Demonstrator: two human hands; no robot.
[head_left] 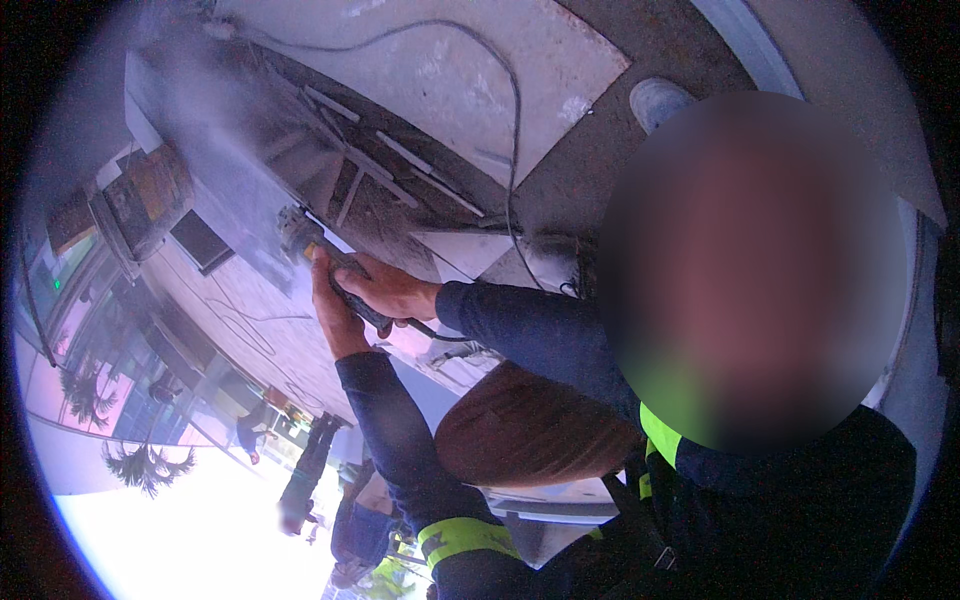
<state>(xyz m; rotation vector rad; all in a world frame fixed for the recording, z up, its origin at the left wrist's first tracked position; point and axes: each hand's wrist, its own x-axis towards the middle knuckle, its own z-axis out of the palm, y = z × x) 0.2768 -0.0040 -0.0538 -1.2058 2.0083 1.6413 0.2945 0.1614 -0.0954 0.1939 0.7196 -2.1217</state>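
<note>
Both of my hands are wrapped round an angle grinder [297, 232] with a dark body and a yellow patch near its head. My left hand [336, 318], whose arm rises from the lower edge, grips close to the head. Reaching in from the right side, my right hand [402, 290] closes round the body farther back, where the power cord comes out. The grinder's head is at the edge of a long pale panel [232, 195]; the disc is hard to make out. A dust cloud [205, 105] spreads beyond the head over the panel.
Narrow pale strips [405, 152] lie on the dark ground beside the panel. A grey cable [516, 110] crosses a large stained board [450, 75] at the top. A shoe [660, 104] stands near that board. At the lower left are other people [308, 475] and palms [148, 466].
</note>
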